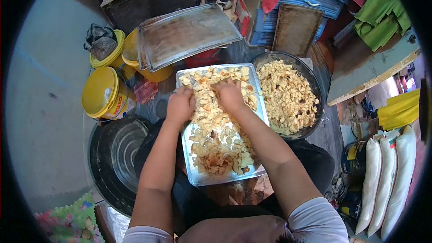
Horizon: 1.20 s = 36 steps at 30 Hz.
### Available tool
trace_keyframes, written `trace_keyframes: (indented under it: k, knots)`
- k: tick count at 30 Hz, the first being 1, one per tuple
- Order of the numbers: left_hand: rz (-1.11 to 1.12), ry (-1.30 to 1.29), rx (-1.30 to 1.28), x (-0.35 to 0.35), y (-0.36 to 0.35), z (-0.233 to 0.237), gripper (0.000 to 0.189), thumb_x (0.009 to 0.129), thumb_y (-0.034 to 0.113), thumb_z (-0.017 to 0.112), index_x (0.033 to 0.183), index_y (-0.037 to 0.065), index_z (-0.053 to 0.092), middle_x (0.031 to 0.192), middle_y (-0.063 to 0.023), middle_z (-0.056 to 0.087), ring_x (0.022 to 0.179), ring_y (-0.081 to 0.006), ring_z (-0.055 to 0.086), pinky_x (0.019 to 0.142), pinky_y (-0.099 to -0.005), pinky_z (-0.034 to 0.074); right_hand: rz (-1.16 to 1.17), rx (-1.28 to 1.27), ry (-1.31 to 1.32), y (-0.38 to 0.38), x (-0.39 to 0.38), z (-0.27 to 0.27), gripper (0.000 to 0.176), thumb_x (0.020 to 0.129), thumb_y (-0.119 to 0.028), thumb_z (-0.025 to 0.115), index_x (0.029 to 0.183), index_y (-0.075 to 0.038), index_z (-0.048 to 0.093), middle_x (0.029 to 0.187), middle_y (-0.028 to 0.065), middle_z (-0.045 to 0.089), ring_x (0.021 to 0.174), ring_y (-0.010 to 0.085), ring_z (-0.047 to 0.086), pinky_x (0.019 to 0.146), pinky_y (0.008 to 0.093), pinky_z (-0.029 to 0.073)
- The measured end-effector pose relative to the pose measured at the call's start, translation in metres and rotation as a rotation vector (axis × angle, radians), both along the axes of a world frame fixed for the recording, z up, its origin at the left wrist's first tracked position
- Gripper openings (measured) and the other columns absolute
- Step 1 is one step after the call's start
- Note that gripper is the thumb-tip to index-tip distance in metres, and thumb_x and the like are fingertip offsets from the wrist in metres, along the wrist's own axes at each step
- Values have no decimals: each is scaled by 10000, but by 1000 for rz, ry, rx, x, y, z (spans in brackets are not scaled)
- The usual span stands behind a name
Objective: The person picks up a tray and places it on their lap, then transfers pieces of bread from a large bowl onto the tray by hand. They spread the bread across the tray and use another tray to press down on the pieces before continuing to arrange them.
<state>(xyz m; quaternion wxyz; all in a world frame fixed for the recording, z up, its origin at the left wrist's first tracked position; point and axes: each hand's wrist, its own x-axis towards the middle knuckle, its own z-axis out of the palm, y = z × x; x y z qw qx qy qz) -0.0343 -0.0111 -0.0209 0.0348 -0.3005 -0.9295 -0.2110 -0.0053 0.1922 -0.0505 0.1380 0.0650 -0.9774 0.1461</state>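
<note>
A shallow metal baking tray [192, 177] lies across my lap, covered with torn, pale and browned bread pieces [220, 153]. My left hand [182, 104] is at the tray's left side, its fingers curled down into the pieces. To its right, my right hand [228, 94] is bent over the middle of the upper heap, fingers closed among the pieces. The fingertips of both hands are partly hidden. Right of the tray stands a wide dark basin [320, 103] heaped with more bread pieces [288, 96].
An empty black basin [119, 153] stands at left, below yellow buckets [100, 92]. Stacked baking trays [189, 33] rest beyond my hands. Long white filled bags [382, 175] stand at lower right, under a wooden board edge [375, 78].
</note>
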Motion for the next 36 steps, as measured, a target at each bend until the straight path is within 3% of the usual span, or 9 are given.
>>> trace_keyframes:
  k: [2, 10, 14, 18, 20, 24, 27, 33, 36]
  knots:
    - [196, -419, -48, 5, -10, 22, 420, 781, 273, 663, 1137, 61, 593, 1152, -164, 562, 1051, -369, 554, 886, -426, 438, -28, -78, 44, 0, -5, -1, 208, 763, -94, 579, 923, -158, 697, 909, 27, 659, 979, 229, 538, 883, 419, 328]
    - [98, -238, 2, 4, -16, -18, 386, 710, 21, 627, 1090, 53, 568, 1035, -209, 542, 918, -399, 586, 804, -438, 486, -82, -241, 116, -4, -25, 8, 109, 756, -111, 599, 836, -124, 671, 846, 62, 652, 939, 254, 575, 818, 425, 411]
    - [152, -171, 62, -5, -11, -16, 436, 688, 0, 638, 1113, 55, 557, 1019, -201, 545, 891, -402, 588, 786, -413, 484, -3, -286, -153, -10, 11, 33, 272, 758, -249, 656, 991, -112, 625, 991, 116, 613, 998, 299, 567, 802, 452, 469]
    - [176, -72, 124, -2, -6, -13, 421, 762, 109, 646, 1160, 36, 529, 1192, -203, 495, 1066, -398, 523, 866, -454, 454, 38, 21, -466, -40, 64, 31, 711, 758, -399, 683, 1377, -210, 389, 1219, 108, 500, 1115, 321, 514, 857, 456, 450]
    - [147, -38, 168, -9, -6, -26, 521, 857, 304, 605, 1292, 53, 469, 1410, -185, 377, 1325, -389, 315, 1013, -500, 339, 22, -6, -370, -45, 64, 17, 668, 780, -402, 666, 1365, -207, 408, 1178, 115, 511, 1108, 318, 519, 874, 452, 443]
    - [69, -251, -34, -10, -4, -35, 612, 920, 446, 467, 1410, 94, 369, 1499, -152, 272, 1398, -360, 201, 1097, -517, 214, 22, -87, -245, -45, 54, 14, 590, 816, -384, 636, 1340, -192, 447, 1172, 118, 525, 1082, 316, 530, 899, 438, 430]
    - [97, -57, -2, -7, -2, -41, 561, 905, 415, 507, 1359, 92, 436, 1453, -158, 345, 1372, -354, 260, 1080, -512, 233, 102, -254, -127, -26, 56, 17, 528, 801, -297, 655, 1282, -137, 506, 1185, 133, 534, 1034, 327, 547, 888, 430, 441]
    - [-205, -148, -4, 22, 17, -5, 459, 864, 377, 570, 1210, 75, 568, 1334, -173, 452, 1282, -354, 373, 1028, -481, 291, -508, -300, -82, 52, 81, 24, 456, 732, -201, 698, 1156, -76, 585, 1072, 157, 540, 1034, 353, 523, 890, 416, 447]
    - [-315, -117, -68, 41, 34, -14, 486, 850, 398, 582, 1223, 86, 568, 1368, -160, 434, 1294, -332, 370, 1039, -469, 279, -465, -360, -189, 73, 74, 0, 440, 726, -178, 688, 1142, -66, 594, 1062, 185, 566, 994, 362, 560, 858, 422, 468]
